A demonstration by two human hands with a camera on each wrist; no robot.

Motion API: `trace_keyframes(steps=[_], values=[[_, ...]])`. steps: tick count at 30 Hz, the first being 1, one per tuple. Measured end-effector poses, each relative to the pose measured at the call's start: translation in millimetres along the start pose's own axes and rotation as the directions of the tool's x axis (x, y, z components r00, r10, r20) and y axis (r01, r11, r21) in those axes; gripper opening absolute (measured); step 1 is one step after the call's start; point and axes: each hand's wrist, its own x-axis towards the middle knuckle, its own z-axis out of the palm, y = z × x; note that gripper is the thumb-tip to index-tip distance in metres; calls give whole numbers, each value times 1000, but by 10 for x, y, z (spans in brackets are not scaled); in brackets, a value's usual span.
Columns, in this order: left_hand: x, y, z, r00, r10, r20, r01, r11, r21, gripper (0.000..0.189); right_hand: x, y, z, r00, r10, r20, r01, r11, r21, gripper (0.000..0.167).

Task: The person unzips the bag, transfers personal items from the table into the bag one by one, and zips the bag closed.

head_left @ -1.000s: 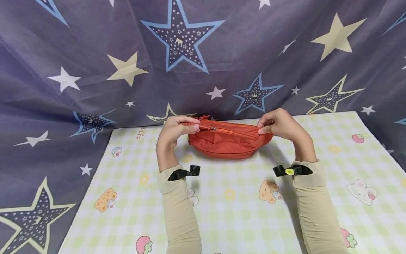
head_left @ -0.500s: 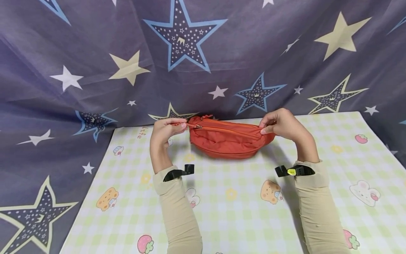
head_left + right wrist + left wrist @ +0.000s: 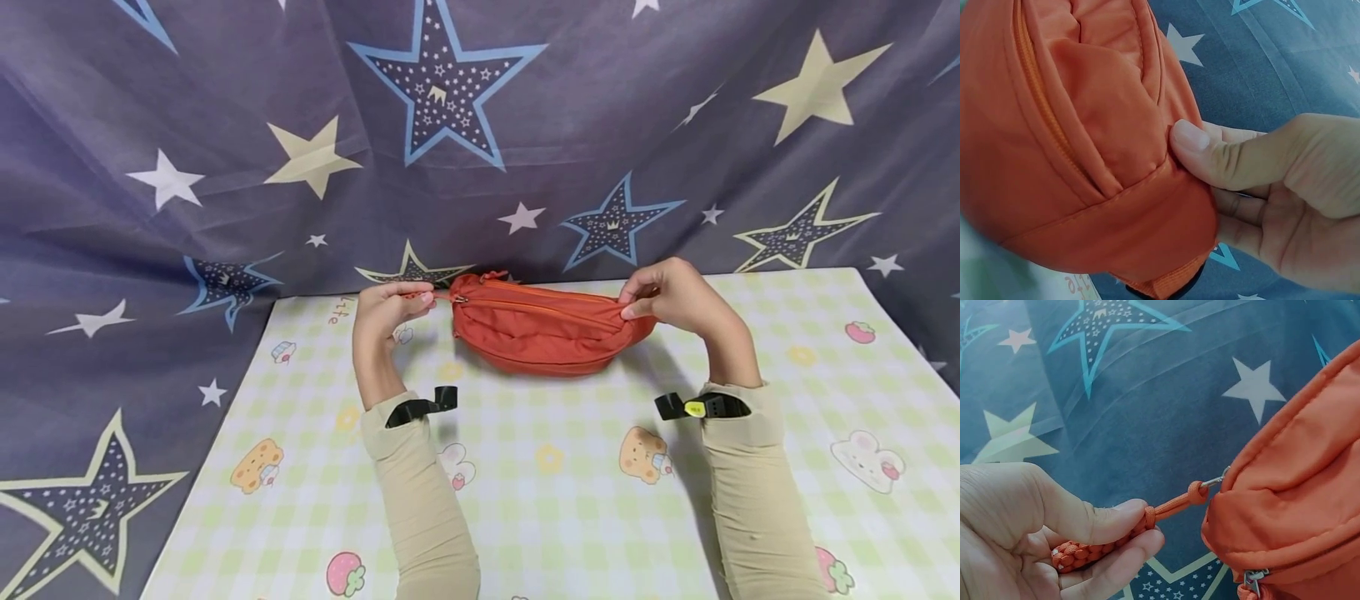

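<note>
An orange-red waist bag stands near the back of the table, its front zipper running along the upper part. My left hand pinches the braided cord zipper pull between thumb and fingers, off the bag's left end. The cord is taut to the metal slider, which sits at the zipper's left end. At the bag's right end, my right hand grips the fabric, thumb on the near side and fingers behind. In the right wrist view the zipper looks closed. A second zipper pull hangs lower on the bag.
A checked cloth with cartoon prints covers the table. Right behind the bag hangs a dark star-patterned curtain. Black wrist straps with cameras sit on both sleeves.
My left hand has moved left, drawing the zipper slider along to the bag's left end and closing the gap there. The right hand keeps its grip; the view has shifted slightly.
</note>
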Motion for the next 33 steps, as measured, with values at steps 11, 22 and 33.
trace_keyframes(steps=[11, 22, 33], values=[[28, 2, 69, 996, 35, -86, -37, 999, -12, 25, 4, 19, -11, 1000, 22, -8, -22, 1000, 17, 8], [28, 7, 137, 982, 78, -169, -61, 993, 106, 17, 13, 27, -15, 999, 49, -17, -48, 999, 24, 7], [88, -87, 163, 987, 10, 159, -67, 930, 360, 42, -31, -9, -88, 999, 20, 26, -20, 999, 31, 10]])
